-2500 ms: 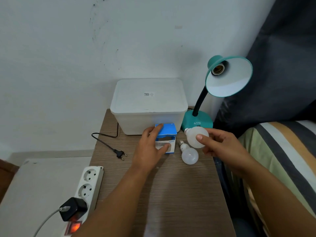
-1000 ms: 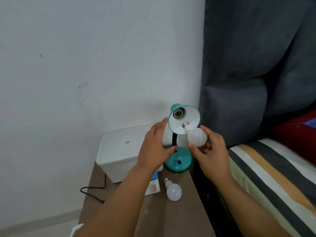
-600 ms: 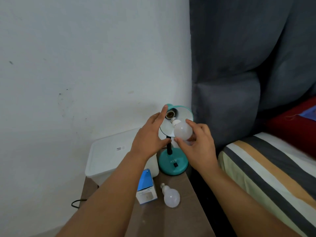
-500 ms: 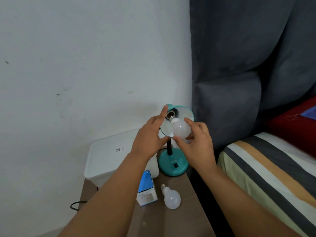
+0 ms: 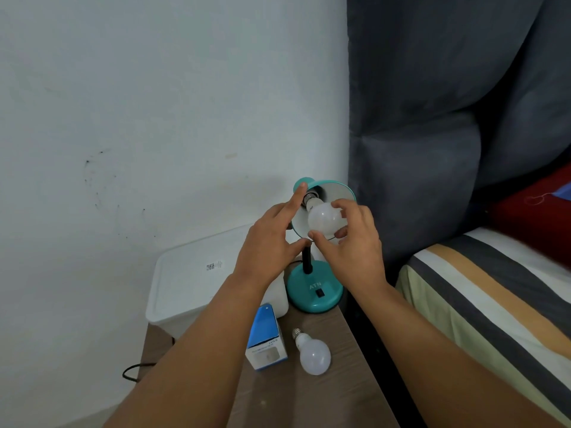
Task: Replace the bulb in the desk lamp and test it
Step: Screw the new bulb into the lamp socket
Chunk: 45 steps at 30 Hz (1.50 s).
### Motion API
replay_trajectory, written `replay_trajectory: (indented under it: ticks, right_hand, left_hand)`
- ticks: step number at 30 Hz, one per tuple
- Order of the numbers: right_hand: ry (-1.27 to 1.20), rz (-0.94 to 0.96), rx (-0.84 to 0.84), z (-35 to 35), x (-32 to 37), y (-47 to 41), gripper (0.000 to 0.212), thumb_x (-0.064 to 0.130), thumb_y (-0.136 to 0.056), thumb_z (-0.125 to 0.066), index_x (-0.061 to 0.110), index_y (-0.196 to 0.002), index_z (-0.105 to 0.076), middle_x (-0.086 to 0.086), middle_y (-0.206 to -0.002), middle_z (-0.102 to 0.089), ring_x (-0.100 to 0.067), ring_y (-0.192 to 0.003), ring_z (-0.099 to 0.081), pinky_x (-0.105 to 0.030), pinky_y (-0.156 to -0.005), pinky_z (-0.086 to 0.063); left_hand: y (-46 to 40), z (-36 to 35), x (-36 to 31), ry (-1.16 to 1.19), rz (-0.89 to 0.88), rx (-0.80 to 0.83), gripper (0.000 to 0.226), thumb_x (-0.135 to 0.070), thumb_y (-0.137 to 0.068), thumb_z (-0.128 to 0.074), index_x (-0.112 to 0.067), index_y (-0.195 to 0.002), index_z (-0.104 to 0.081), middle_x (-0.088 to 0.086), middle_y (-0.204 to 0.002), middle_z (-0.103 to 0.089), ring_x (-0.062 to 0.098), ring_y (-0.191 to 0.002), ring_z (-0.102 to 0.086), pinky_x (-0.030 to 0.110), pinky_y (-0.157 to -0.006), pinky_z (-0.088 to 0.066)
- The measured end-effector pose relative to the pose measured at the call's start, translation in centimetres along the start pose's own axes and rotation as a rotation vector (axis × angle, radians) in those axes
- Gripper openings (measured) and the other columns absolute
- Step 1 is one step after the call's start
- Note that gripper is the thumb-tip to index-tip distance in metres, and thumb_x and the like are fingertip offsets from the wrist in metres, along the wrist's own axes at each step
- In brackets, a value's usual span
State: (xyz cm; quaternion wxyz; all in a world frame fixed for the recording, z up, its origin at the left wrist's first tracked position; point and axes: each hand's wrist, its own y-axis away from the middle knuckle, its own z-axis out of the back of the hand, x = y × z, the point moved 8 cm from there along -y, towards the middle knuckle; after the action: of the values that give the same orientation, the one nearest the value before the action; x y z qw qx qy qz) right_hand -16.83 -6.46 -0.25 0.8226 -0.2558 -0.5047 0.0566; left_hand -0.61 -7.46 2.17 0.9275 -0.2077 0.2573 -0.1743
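A teal desk lamp stands at the back right corner of the wooden side table, its round base (image 5: 313,291) on the table and its shade (image 5: 341,191) tilted toward me. My right hand (image 5: 349,245) grips a white bulb (image 5: 323,219) whose metal screw base sits at the socket inside the shade. My left hand (image 5: 272,242) steadies the shade's left rim, index finger along the top and thumb under the lower edge. A second white bulb (image 5: 313,355) lies on the table beside a blue and white bulb box (image 5: 265,338).
A white lidded plastic box (image 5: 200,279) sits against the wall left of the lamp. A black cord (image 5: 133,370) hangs off the table's left side. A dark grey padded headboard (image 5: 448,134) and a striped bed (image 5: 494,304) close off the right.
My right hand carried the bulb up from the table into the lamp shade until its base met the socket. My left hand left the bulb box and took the shade's rim.
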Motion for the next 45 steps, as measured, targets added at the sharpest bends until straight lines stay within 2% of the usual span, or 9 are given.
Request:
replay_trajectory:
  ticks: [7,11,14,23,29,34,39,42,45]
  right_hand:
    - [0.064,-0.123,-0.003,-0.7,-0.7,-0.6,0.058,0.057,-0.078,-0.074,0.022,-0.115,-0.047,0.005,-0.115,-0.054,-0.018,-0.106,-0.056,-0.031,-0.078,-0.046]
    - [0.051,-0.089,-0.001,-1.0,-0.2,-0.5,0.056,0.058,-0.089,-0.060,0.030,-0.133,-0.040,-0.002,-0.126,-0.055,-0.020,-0.111,-0.057,-0.040,-0.086,-0.053]
    - [0.055,-0.041,0.041,-1.4,0.1,-0.4,0.049,0.056,-0.097,-0.048,0.037,-0.142,-0.041,-0.007,-0.122,-0.052,-0.024,-0.111,-0.056,-0.043,-0.091,-0.053]
    - [0.029,-0.062,0.102,-1.6,-0.3,-0.4,0.069,0.027,-0.085,-0.072,0.034,-0.145,-0.038,-0.006,-0.129,-0.049,-0.026,-0.119,-0.052,-0.044,-0.098,-0.051]
    - [-0.002,-0.034,0.066,-1.2,-0.5,-0.6,0.055,0.042,-0.089,-0.068,0.031,-0.135,-0.041,-0.005,-0.118,-0.063,-0.021,-0.101,-0.063,-0.039,-0.082,-0.057]
    - [0.008,-0.139,0.076,-1.2,-1.4,-0.9,0.052,0.056,-0.092,-0.059,0.022,-0.128,-0.042,-0.002,-0.112,-0.062,-0.014,-0.089,-0.062,-0.020,-0.066,-0.049]
    - [-0.076,-0.126,0.081,-1.4,-1.4,-0.4,0.069,0.054,-0.085,-0.067,0.031,-0.138,-0.030,-0.005,-0.123,-0.061,-0.021,-0.103,-0.063,-0.038,-0.084,-0.056]
    - [-0.050,-0.061,0.095,-1.3,-1.0,-0.2,0.068,0.037,-0.083,-0.073,0.034,-0.136,-0.031,-0.005,-0.122,-0.059,-0.022,-0.102,-0.061,-0.036,-0.081,-0.055]
    - [-0.042,-0.053,0.078,-1.2,-1.2,-0.4,0.055,0.039,-0.087,-0.069,0.031,-0.131,-0.036,-0.003,-0.114,-0.062,-0.019,-0.095,-0.062,-0.031,-0.075,-0.052]
  left_hand:
    - [-0.1,0.0,-0.2,0.026,-0.006,-0.013,0.097,-0.030,-0.083,-0.080,-0.046,-0.156,-0.018,-0.012,-0.109,-0.054,0.004,-0.087,-0.053,0.026,-0.086,-0.052]
    - [0.0,-0.1,-0.2,0.059,-0.006,-0.003,0.098,-0.027,-0.083,-0.080,-0.047,-0.156,-0.017,-0.009,-0.113,-0.056,0.002,-0.089,-0.053,0.024,-0.088,-0.052]
    - [0.0,0.0,-0.2,0.064,-0.008,-0.005,0.097,-0.027,-0.084,-0.079,-0.046,-0.156,-0.017,-0.006,-0.116,-0.058,0.002,-0.091,-0.055,0.024,-0.089,-0.053]
    - [0.0,-0.4,-0.3,0.104,0.003,-0.026,0.098,-0.018,-0.084,-0.079,-0.046,-0.156,-0.018,-0.007,-0.114,-0.054,0.006,-0.092,-0.056,0.028,-0.090,-0.054]
    - [-0.1,-0.3,-0.6,0.092,0.012,-0.020,0.098,-0.021,-0.083,-0.079,-0.047,-0.156,-0.019,-0.005,-0.112,-0.055,0.011,-0.093,-0.059,0.032,-0.090,-0.055]
    - [0.0,-0.3,-0.7,0.065,0.010,-0.008,0.099,-0.024,-0.083,-0.081,-0.047,-0.156,-0.017,-0.007,-0.111,-0.054,0.007,-0.091,-0.058,0.030,-0.090,-0.054]
    - [0.0,-0.3,-0.7,0.053,0.020,-0.011,0.099,-0.023,-0.084,-0.079,-0.050,-0.155,-0.015,-0.007,-0.110,-0.053,0.008,-0.088,-0.057,0.029,-0.089,-0.054]
    - [0.0,-0.2,-0.9,0.062,0.007,-0.010,0.097,-0.023,-0.085,-0.077,-0.050,-0.154,-0.015,-0.008,-0.111,-0.052,0.007,-0.090,-0.058,0.028,-0.090,-0.054]
    - [0.0,-0.2,-0.8,0.054,0.007,-0.007,0.102,-0.023,-0.083,-0.079,-0.055,-0.152,-0.011,-0.009,-0.107,-0.051,0.008,-0.090,-0.058,0.031,-0.089,-0.055]
